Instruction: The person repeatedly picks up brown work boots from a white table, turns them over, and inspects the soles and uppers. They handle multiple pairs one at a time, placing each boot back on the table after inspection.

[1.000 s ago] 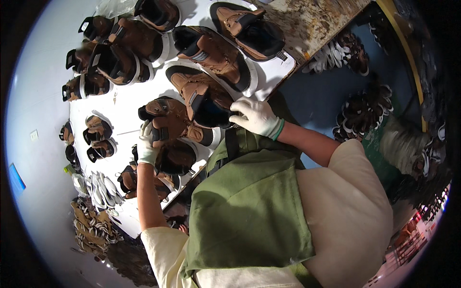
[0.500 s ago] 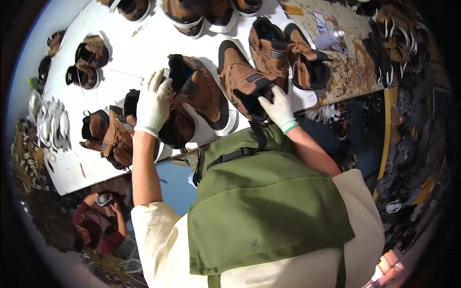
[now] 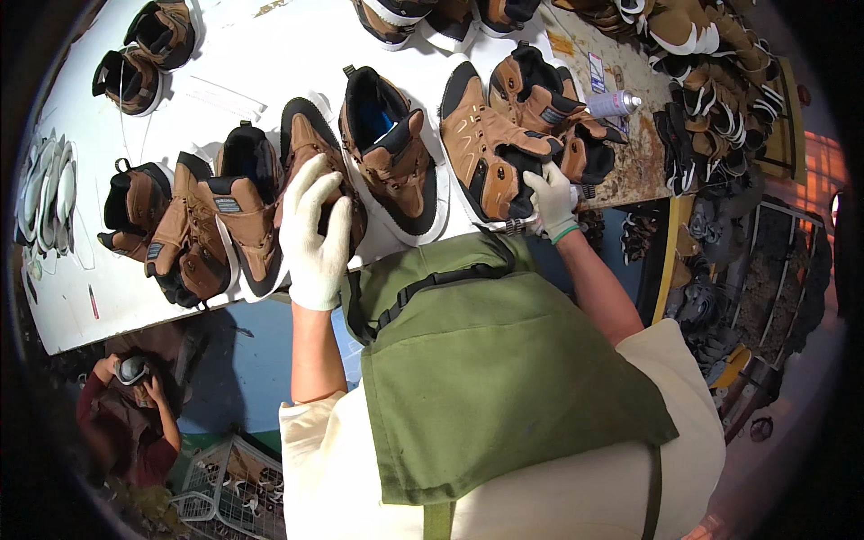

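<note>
My left hand point(image 3: 317, 232), in a white knit glove, lies over the heel end of a brown boot point(image 3: 310, 133) whose black toe points away from me. Its fingers are extended and slightly apart. My right hand point(image 3: 553, 200), gloved the same way, has its thumb and fingers closed at the collar of another brown boot point(image 3: 477, 130), toe also pointing away. Between my hands stands a brown boot point(image 3: 389, 148) with its black toe toward me and blue showing inside. Beyond my right hand is one more brown boot point(image 3: 531, 90).
Several brown boots point(image 3: 243, 198) line the white table point(image 3: 243, 54) at the left. A spray can point(image 3: 615, 103) lies on the stained board. Grey shoe-shaped pieces point(image 3: 47, 193) sit far left. Shoes pile up at the right point(image 3: 711, 90). Another person point(image 3: 135, 405) works below left, near a wire basket point(image 3: 229, 486).
The whole view has shifted. My left hand has gone from beside a boot onto the heel end of one. My right hand remains at its boot, whose collar now looks more folded open.
</note>
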### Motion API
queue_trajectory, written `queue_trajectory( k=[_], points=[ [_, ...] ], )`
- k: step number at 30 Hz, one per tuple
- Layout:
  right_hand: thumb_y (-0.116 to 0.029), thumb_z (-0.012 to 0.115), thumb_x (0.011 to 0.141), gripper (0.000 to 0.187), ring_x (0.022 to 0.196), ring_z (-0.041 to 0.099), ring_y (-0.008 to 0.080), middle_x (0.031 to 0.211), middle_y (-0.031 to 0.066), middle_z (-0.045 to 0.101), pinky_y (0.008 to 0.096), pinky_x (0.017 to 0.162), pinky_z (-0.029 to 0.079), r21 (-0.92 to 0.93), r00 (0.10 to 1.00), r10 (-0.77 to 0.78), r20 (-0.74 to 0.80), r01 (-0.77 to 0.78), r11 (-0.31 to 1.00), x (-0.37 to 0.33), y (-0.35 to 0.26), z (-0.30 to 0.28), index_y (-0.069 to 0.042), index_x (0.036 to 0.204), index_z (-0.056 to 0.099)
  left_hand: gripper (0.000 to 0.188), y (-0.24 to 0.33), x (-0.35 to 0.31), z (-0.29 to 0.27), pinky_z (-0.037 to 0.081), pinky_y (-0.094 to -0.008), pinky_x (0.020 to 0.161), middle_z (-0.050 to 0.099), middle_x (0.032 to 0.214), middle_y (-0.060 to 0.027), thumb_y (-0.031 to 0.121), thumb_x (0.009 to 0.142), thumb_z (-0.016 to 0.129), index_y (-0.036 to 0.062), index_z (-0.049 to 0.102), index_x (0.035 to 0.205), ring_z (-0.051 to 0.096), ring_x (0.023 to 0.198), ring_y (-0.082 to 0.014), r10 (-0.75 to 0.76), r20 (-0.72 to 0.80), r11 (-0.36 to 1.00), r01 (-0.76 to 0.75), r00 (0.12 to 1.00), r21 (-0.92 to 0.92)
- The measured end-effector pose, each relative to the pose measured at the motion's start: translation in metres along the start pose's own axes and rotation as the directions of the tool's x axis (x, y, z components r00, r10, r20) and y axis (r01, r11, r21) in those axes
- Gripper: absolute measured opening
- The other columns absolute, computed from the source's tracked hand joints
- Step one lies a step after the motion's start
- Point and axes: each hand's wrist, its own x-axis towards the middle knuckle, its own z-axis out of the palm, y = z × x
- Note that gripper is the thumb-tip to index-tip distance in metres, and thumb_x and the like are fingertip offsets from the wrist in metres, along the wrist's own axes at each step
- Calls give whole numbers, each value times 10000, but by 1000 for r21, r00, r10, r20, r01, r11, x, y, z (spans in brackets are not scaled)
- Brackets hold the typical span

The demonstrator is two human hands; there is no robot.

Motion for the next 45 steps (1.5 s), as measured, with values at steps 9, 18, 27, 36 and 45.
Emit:
queue_trajectory(
  k=[9, 18, 27, 36, 45],
  points=[
    [-139, 665, 862, 210, 484, 377, 38, 695, -53, 407, 231, 425, 297, 24, 1000, -5, -28, 5, 1000, -8, -17, 12, -16, 996, 560, 265, -4, 7, -1, 483, -359, 946, 577, 1254, -184, -15, 848, 629, -14, 622, 1113, 597, 1114, -303, 62, -11, 998, -62, 998, 21],
    [-153, 682, 847, 216, 511, 384, 37, 668, -52, 392, 239, 444, 318, -39, 995, -79, -59, 76, 996, -6, -5, 16, -57, 839, 488, 238, -4, 0, -6, 451, -358, 984, 587, 1247, -176, -11, 855, 622, -11, 629, 1093, 585, 1138, -298, -11, -85, 1000, 10, 996, -16],
    [-327, 715, 781, 378, 829, 618, 406, 872, 195, 634, 465, 722, 489, -636, 940, -302, -156, 139, 759, 2, 18, 24, -30, 966, 569, 213, -1, -6, -11, 427, -348, 1006, 576, 1274, -166, -6, 885, 601, -22, 627, 1095, 560, 1172, -260, -95, -117, 994, 87, 989, -74],
    [-284, 703, 795, 415, 961, 609, 386, 1031, 205, 627, 441, 813, 481, -691, 920, -385, -69, 234, 684, -12, -4, 42, -11, 1075, 564, 227, 6, -18, 2, 399, -351, 1033, 580, 1277, -157, 2, 867, 614, -10, 643, 1091, 552, 1180, -268, -90, -20, 996, 90, 996, -26],
    [-324, 758, 789, 522, 751, 570, 145, 984, 67, 644, 285, 707, 466, -618, 942, -332, -46, 234, 750, -23, -16, 19, -33, 1192, 599, 232, 12, -22, 1, 420, -357, 1016, 584, 1269, -159, 5, 865, 609, -4, 641, 1095, 561, 1173, -282, -78, 1, 997, 78, 997, -25]
  ],
)
